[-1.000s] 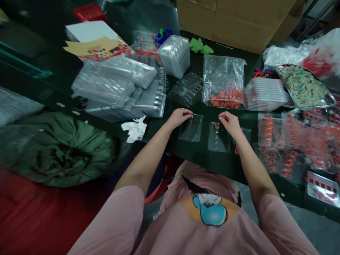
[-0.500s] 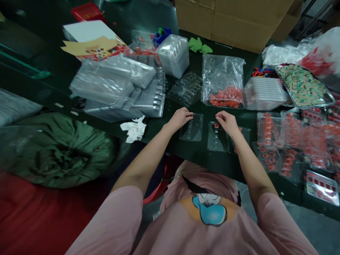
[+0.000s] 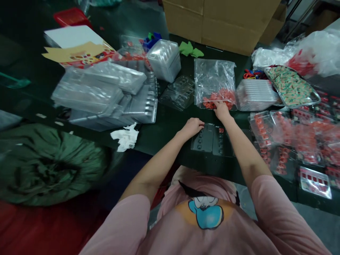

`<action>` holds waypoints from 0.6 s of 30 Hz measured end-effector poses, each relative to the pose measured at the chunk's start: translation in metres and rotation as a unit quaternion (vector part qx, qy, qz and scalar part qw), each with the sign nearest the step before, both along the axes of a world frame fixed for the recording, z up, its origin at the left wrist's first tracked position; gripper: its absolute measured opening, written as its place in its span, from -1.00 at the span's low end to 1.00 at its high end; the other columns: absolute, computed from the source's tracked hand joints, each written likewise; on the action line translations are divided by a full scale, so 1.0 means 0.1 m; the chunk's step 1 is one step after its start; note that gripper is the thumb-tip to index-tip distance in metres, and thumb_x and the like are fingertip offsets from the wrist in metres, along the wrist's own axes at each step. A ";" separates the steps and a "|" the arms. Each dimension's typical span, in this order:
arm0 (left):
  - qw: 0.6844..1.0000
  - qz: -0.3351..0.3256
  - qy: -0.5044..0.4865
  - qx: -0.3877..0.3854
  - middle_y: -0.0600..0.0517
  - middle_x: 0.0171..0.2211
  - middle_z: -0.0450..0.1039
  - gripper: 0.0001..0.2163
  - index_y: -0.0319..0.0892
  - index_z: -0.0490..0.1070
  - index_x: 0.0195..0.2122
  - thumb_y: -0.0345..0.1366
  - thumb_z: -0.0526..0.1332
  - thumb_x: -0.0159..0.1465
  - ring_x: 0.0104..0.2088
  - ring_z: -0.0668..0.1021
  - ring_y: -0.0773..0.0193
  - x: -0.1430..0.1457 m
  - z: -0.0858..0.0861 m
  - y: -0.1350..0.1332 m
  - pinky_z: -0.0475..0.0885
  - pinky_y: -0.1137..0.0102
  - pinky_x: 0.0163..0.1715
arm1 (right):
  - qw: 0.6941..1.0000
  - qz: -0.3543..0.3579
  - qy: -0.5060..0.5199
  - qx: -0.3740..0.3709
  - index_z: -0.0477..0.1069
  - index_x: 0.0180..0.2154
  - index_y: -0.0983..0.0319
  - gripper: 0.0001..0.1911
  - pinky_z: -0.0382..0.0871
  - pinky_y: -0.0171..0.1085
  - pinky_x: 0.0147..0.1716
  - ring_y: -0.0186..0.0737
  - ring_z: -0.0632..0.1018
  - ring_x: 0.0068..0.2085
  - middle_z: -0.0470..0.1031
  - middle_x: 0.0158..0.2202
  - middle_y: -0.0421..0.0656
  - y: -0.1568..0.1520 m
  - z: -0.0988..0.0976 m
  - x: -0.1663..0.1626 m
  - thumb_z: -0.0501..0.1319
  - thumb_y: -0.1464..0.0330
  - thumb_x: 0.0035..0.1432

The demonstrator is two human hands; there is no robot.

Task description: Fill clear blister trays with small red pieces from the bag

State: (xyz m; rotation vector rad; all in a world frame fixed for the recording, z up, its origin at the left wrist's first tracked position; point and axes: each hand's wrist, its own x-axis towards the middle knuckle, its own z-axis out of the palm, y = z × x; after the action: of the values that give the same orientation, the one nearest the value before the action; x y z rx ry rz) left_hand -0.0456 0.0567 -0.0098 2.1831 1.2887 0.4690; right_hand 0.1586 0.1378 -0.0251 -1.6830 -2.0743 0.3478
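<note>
My left hand (image 3: pixel 194 127) pinches the upper edge of a clear plastic blister tray (image 3: pixel 198 145) with a column of small square pockets. Right beside it lies a second clear tray (image 3: pixel 219 150), with one small red plastic piece (image 3: pixel 221 130) in its top pocket. My right hand (image 3: pixel 222 112) reaches forward to the mouth of a clear plastic bag (image 3: pixel 214 74), its fingers stretched out among the loose red pieces (image 3: pixel 208 102) there. The fingertips are partly lost in the pile, and I see no piece held between them. My right forearm covers part of the tray area.
Stacked clear plastic shells (image 3: pixel 87 88) and a crumpled white tissue (image 3: pixel 124 137) lie to the left. On the right are filled red packs (image 3: pixel 305 138), a tray of small patterned pieces (image 3: pixel 292 85) and a stack of clear trays (image 3: pixel 256 95). A cardboard box (image 3: pixel 220 24) stands behind.
My right hand has gone from the tray with the red piece forward to the bag. My left hand has brought its tray right, up against the other tray. The camera view has shifted.
</note>
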 end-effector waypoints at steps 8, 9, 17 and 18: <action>1.000 0.011 0.012 -0.005 -0.04 -0.32 0.59 -0.78 -0.10 0.63 -0.17 -0.32 0.27 0.18 -0.27 0.59 0.13 -0.04 0.03 -0.04 0.41 0.32 -0.16 | 0.997 0.071 -0.015 0.001 0.49 -0.24 0.23 -0.74 0.40 -0.11 -0.14 -0.11 0.51 -0.23 0.40 -0.13 -0.04 -0.17 0.00 0.06 0.26 0.61 0.01; 1.000 0.018 -0.001 -0.012 -0.04 -0.34 0.59 -0.75 -0.12 0.61 -0.12 -0.31 0.28 0.17 -0.28 0.59 0.14 -0.06 0.03 -0.05 0.42 0.32 -0.16 | 0.997 0.071 -0.019 -0.003 0.48 -0.26 0.23 -0.76 0.40 -0.13 -0.15 -0.13 0.50 -0.25 0.39 -0.15 -0.04 -0.21 0.01 0.09 0.27 0.61 0.00; 0.931 0.195 -0.289 -0.111 -0.04 -0.25 0.59 -0.71 -0.17 0.55 -0.07 -0.24 0.30 0.18 -0.28 0.59 0.23 -0.01 0.08 -0.12 0.47 0.29 -0.15 | 0.978 0.056 0.202 -0.013 0.48 -0.28 0.24 -0.87 0.42 -0.21 -0.23 -0.29 0.47 -0.37 0.47 -0.23 -0.13 -0.55 0.19 0.05 0.31 0.42 0.04; 0.899 0.211 -0.348 -0.159 -0.05 -0.24 0.59 -0.69 -0.19 0.53 -0.06 -0.21 0.30 0.19 -0.29 0.60 0.25 0.02 0.10 -0.13 0.49 0.30 -0.18 | 0.967 0.066 0.247 -0.026 0.49 -0.25 0.23 -0.84 0.42 -0.22 -0.24 -0.30 0.47 -0.37 0.49 -0.23 -0.14 -0.62 0.23 0.00 0.30 0.39 0.06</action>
State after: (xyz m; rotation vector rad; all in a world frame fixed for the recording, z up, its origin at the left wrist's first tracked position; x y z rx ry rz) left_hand -0.0438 0.0441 0.0000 1.2649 1.2870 1.0175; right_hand 0.1588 0.0759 -0.0026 -1.3150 -1.8115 0.7831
